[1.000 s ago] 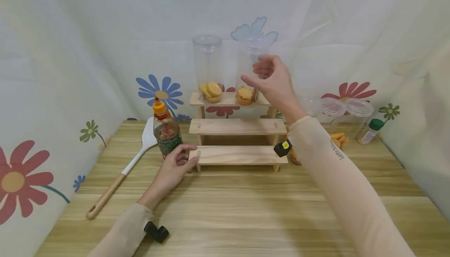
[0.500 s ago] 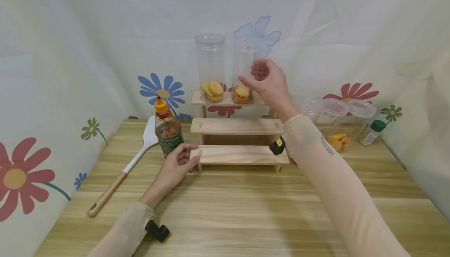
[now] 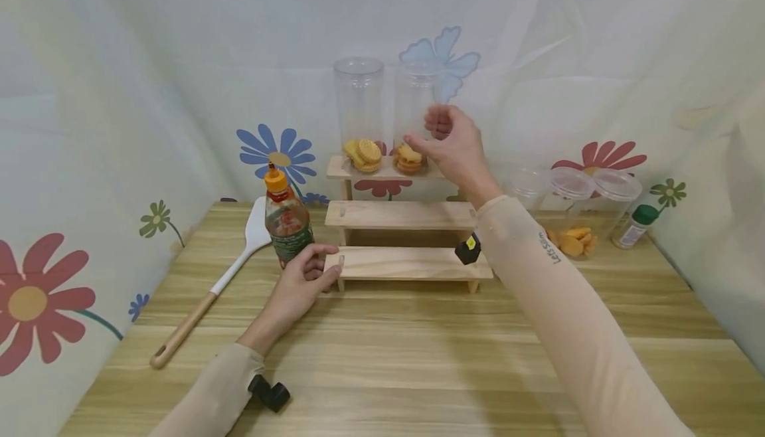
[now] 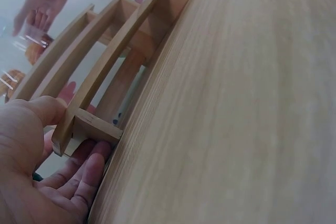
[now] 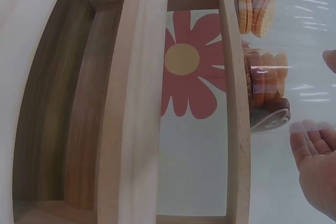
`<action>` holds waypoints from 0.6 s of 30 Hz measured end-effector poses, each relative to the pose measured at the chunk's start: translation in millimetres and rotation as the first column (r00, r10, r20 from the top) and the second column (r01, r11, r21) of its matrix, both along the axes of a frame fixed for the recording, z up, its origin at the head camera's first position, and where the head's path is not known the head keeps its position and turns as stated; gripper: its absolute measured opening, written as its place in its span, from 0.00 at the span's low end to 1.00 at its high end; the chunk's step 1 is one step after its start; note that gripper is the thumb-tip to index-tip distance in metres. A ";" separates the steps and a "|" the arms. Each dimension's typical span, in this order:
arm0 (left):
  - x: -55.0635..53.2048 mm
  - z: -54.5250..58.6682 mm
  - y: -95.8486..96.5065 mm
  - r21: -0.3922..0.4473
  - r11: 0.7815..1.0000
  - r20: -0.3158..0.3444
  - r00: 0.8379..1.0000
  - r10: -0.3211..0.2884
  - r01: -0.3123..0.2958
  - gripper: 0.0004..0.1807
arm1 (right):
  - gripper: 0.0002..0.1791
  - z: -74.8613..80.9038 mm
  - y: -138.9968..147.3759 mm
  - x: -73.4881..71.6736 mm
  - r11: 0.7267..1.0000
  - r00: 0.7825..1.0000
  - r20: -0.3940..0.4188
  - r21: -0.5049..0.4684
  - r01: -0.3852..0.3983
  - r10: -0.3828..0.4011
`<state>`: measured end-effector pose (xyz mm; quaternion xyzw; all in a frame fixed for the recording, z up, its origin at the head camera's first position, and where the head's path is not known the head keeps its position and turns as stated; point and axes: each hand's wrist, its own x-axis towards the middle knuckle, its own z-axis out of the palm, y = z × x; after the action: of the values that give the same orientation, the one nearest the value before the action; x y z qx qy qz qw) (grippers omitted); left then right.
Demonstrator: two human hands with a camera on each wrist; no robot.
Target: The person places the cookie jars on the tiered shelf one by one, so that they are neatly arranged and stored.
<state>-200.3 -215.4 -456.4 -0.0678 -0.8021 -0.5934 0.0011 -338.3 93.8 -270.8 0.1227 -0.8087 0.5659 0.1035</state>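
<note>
Right jar (image 3: 412, 115) has slid nearer the left jar (image 3: 359, 108).

Beside the right hand (image 3: 457, 148), two clear jars (image 3: 358, 108); to its right, three more jars (image 3: 572, 188) and one shaker (image 3: 635, 228); around the left hand (image 3: 301, 284), one spatula (image 3: 218, 285) to its left, one sauce bottle (image 3: 288, 221) beyond, three shelves (image 3: 400, 213) to its right
</note>
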 end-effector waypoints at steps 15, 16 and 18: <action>-0.7 0.1 1.0 -0.002 1.000 -0.006 1.000 -0.004 0.004 0.23 | 0.51 -5.4 8.7 14.6 0.999 0.998 -0.048 0.026 0.041 -0.040; -0.6 0.3 0.8 -0.001 1.000 -0.006 1.000 -0.004 0.004 0.23 | 0.51 -4.7 10.5 16.3 0.999 0.997 -0.061 0.018 0.041 -0.040; -0.2 0.4 0.4 0.000 1.000 -0.005 1.000 -0.004 0.004 0.23 | 0.50 -2.7 14.8 20.2 0.999 0.995 -0.094 -0.004 0.036 -0.036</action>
<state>-200.5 -215.0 -456.0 -0.0709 -0.8019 -0.5932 0.0017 -318.2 108.6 -273.4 0.1345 -0.8045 0.5583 0.1519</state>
